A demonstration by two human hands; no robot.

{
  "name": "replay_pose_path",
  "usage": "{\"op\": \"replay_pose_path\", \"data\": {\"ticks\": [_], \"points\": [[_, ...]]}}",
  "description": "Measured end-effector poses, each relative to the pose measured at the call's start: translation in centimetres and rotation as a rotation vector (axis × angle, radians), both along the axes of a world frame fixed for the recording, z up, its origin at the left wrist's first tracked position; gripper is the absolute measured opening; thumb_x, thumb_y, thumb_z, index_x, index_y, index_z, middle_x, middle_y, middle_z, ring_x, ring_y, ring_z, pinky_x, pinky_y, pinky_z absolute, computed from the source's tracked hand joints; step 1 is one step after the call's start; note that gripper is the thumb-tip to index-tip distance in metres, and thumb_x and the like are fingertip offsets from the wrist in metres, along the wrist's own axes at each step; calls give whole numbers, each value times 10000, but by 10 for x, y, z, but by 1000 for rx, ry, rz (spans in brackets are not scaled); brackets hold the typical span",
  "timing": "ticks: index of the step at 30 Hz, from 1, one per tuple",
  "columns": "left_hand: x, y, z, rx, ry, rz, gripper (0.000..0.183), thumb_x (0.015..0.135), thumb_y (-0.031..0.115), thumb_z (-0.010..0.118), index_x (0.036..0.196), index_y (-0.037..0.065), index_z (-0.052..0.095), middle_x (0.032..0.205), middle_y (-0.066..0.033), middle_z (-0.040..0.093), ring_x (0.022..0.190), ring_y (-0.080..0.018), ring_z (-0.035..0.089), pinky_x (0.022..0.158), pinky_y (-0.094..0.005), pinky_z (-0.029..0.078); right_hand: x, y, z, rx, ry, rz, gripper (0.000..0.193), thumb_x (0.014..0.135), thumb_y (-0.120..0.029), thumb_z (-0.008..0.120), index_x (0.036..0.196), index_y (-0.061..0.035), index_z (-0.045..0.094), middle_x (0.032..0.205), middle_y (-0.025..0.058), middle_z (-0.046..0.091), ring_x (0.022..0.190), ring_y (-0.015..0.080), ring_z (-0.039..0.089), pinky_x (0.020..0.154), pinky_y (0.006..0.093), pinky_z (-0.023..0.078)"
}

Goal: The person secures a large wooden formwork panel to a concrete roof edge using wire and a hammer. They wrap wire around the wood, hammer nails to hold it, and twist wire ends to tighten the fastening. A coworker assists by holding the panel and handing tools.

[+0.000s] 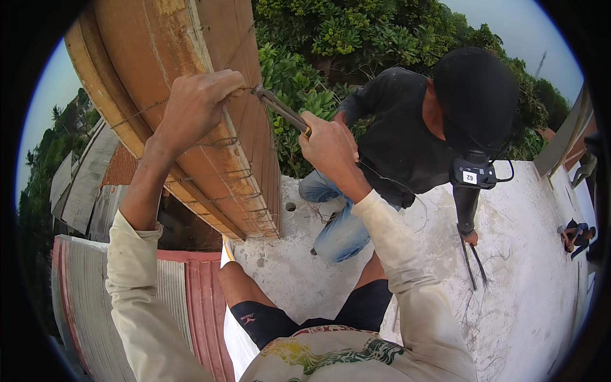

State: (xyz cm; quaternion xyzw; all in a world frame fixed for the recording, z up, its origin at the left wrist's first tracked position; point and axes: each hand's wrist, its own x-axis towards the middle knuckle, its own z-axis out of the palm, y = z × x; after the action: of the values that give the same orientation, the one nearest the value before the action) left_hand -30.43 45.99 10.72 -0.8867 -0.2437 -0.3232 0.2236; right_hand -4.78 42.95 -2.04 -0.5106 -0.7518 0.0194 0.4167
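The right hand's (331, 149) fingers (310, 122) wrap the pincers (283, 111) at the wooden column (254, 146); the left hand's (194, 108) curl beside the tips (holding what, I cannot tell). Wires (237, 170) already cross lower boards; the upper spot seems unfinished.

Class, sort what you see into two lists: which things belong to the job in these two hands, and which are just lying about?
In the job:
- pincers, gripped by the right hand
- left hand, at the column's edge
- wooden column
- wire across it

Apparently outside it:
- dark rods in a co-worker's hand
- corrugated roofing
- greenery
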Motion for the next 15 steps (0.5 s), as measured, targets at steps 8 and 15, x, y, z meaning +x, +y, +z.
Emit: {"op": "replay_pose_path", "data": {"ticks": [8,15], "points": [[-3,3,-4,55,28,-14,180,843,-31,685,979,74,631,849,-91,685,771,-336,697,624,-427,525,0,5,-9,20,-54,62,175,887,-124,703,974,-46,574,683,206,644,693,434,681,634,539,505],[-5,4,-5,43,39,-27,175,855,-51,699,979,55,637,849,-92,689,795,-304,720,653,-397,552,-3,5,-11,-38,-84,14,177,901,-132,694,981,-35,570,713,229,656,721,458,680,647,551,506]]}}
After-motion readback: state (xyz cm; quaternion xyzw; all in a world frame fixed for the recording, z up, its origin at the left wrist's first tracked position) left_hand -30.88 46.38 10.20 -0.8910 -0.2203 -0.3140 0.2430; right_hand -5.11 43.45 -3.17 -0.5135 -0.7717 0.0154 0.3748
